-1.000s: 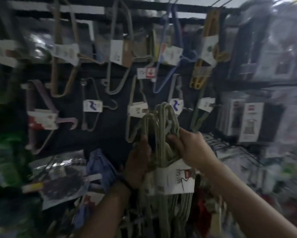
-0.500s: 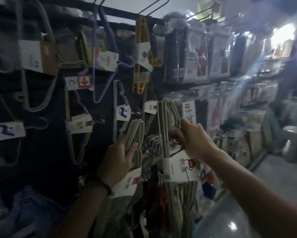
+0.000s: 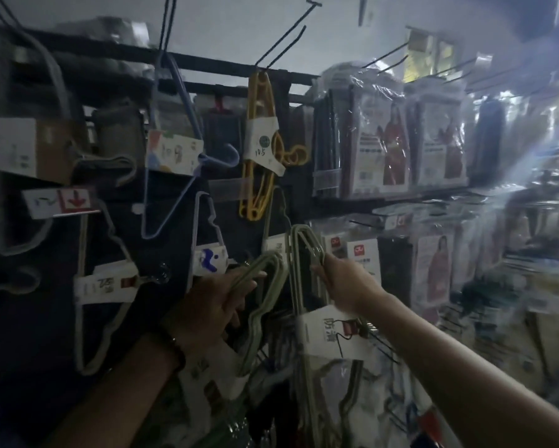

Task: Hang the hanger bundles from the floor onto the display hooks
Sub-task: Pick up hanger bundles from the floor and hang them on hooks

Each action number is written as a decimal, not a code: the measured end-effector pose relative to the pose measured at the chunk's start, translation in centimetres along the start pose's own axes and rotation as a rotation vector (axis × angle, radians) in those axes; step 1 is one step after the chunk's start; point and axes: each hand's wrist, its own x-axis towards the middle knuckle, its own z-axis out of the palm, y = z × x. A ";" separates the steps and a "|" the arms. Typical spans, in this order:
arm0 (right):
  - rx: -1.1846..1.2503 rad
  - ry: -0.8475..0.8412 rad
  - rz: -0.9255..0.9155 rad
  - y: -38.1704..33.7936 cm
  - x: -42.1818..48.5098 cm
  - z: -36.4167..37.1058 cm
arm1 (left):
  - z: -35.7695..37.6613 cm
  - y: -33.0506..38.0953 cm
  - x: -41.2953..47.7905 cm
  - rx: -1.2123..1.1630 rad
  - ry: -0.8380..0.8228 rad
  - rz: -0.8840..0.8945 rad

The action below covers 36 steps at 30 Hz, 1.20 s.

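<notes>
I hold two bundles of pale green wire hangers against a dark display wall. My left hand (image 3: 212,305) grips the top of the left bundle (image 3: 265,305), whose paper label hangs low by my wrist. My right hand (image 3: 342,282) grips the right bundle (image 3: 299,263) near its upper end; that bundle's white label (image 3: 328,331) with red print sits just below my hand. Both bundles hang down past the bottom of the view. Empty black display hooks (image 3: 284,43) stick out from the top rail above.
Other hanger bundles hang on the wall: a yellow one (image 3: 258,137), a blue one (image 3: 175,150), grey ones (image 3: 107,286) at left. Plastic-wrapped packs (image 3: 378,140) fill the racks to the right. A red-arrow price tag (image 3: 74,200) sits at left.
The single bunch has been split into two bundles, one in each hand. The view has swung right and upward, showing the top rail and its empty hooks.
</notes>
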 end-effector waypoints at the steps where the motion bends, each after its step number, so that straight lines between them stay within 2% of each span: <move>1: 0.009 -0.023 0.005 1.0 1.6 0.0 | 0.9 0.3 1.6 -0.005 -0.038 -0.002; 6: 0.070 -0.038 0.053 4.4 7.9 -0.6 | 4.7 1.5 8.5 -0.083 -0.083 -0.033; 9: 0.039 -0.020 0.021 5.3 10.5 -0.9 | 6.1 1.9 11.0 -0.115 -0.046 -0.047; 13: -0.054 0.119 -0.096 6.1 12.0 -1.5 | 7.1 1.4 13.6 -0.054 0.043 -0.032; 16: -0.030 0.286 -0.147 6.6 12.0 -1.8 | 7.7 1.3 14.5 -0.013 0.090 0.025; 21: -0.010 0.395 -0.114 7.6 11.8 -1.3 | 8.6 1.5 16.0 -0.032 0.056 0.108; 23: 0.040 0.426 -0.081 8.2 11.9 -1.0 | 9.0 0.8 16.8 -0.054 0.037 0.077; 27: 0.145 0.350 -0.043 8.4 13.1 0.5 | 9.4 -0.8 17.9 -0.020 0.039 -0.011; 33: -0.055 0.204 0.007 7.2 18.0 3.8 | 8.2 -2.3 17.8 0.043 0.126 -0.083; 36: -0.124 0.138 -0.072 6.7 20.3 5.0 | 7.4 -2.3 17.0 0.041 0.166 -0.123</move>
